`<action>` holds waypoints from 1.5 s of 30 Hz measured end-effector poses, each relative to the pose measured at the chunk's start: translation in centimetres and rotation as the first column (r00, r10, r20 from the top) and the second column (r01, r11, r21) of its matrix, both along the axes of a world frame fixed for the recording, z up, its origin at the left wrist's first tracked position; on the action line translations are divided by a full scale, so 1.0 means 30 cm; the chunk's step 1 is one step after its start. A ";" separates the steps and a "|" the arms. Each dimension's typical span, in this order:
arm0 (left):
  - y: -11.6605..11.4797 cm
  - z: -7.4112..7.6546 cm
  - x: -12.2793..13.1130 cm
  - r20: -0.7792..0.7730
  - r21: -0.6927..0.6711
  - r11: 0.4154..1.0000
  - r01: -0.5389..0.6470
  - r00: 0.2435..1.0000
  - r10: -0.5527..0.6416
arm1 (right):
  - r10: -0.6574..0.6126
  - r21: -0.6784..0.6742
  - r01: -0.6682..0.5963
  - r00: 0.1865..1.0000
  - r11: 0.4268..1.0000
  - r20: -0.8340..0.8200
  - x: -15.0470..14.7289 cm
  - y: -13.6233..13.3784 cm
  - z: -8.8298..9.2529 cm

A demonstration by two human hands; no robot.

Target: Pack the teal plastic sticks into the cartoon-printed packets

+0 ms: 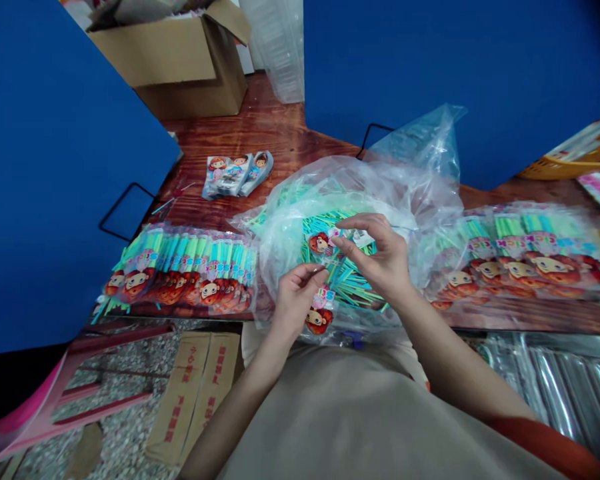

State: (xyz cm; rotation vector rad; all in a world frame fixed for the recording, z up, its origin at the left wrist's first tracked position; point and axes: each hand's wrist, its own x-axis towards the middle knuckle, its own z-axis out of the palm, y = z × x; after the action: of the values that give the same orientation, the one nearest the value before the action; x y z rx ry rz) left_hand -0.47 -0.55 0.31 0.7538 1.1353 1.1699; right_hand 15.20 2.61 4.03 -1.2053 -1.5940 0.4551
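My left hand [297, 293] pinches a small clear printed bag [320, 319] with a red-haired cartoon figure on its lower end. Just above and to the right, my right hand [380, 257] has thumb and index finger curled into a pinch. Beside those fingertips lies another red-haired printed piece [321, 243]; whether they grip its edge or clear film, I cannot make out. Beneath both hands, a large clear plastic bag [280, 250] lies open, full of thin green and blue sticks [355, 283].
Filled printed packs lie in rows at left [180, 270] and right [520, 260]. Small printed bundles [236, 175] sit farther back. Blue panels [60, 167] flank the wooden table [260, 130]. A cardboard box [190, 73] stands behind; an orange basket [570, 167] is at right.
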 end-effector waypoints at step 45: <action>-0.133 -0.024 0.044 -0.039 0.076 0.996 0.050 0.998 -0.047 | 0.332 -0.376 -0.361 0.933 0.853 -0.142 0.099 -0.160 0.000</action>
State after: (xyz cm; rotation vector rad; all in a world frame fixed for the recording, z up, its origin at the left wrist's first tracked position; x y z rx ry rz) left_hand 0.85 -4.55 -0.42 0.8602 1.1017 1.1685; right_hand 18.17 -2.19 4.02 -1.1754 -1.7115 1.0909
